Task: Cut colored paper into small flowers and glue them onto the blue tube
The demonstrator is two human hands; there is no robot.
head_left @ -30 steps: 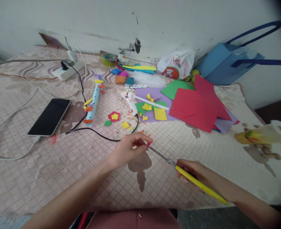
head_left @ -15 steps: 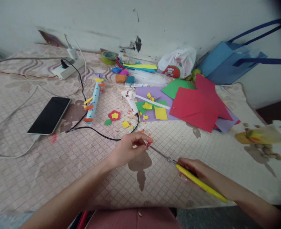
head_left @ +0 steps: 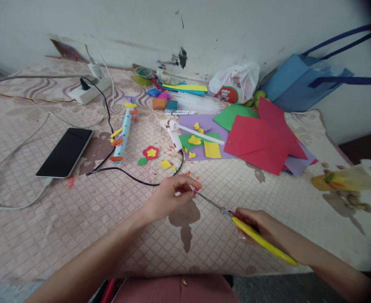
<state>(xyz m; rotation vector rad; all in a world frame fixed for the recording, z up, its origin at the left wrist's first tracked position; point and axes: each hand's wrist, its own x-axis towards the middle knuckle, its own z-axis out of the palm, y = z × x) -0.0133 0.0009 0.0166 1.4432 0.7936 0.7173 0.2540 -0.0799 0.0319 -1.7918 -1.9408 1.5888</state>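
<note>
Near the middle of the table, my left hand [head_left: 169, 198] pinches a small red piece [head_left: 196, 190] between thumb and fingers. Yellow-handled scissors [head_left: 261, 240] are in my right hand [head_left: 251, 223], and their tips touch or lie right beside the red piece. The blades look nearly closed. Beyond my left hand lie a red flower with a yellow centre [head_left: 151, 152], a green leaf shape [head_left: 142, 161] and a yellow square [head_left: 165, 164]. A white glue gun [head_left: 175, 139] rests partly on a purple sheet [head_left: 185, 122].
A phone [head_left: 65, 152] on a white cable and a decorated light-blue strip [head_left: 125, 130] lie left. Red sheets [head_left: 255, 141] are at right, near a blue bag [head_left: 295, 84] and a yellowish cup [head_left: 346, 179]. A black cord [head_left: 135, 179] runs past my left hand.
The yellow handle of the scissors has shifted slightly up and inward in my right hand. My left hand stays in nearly the same place.
</note>
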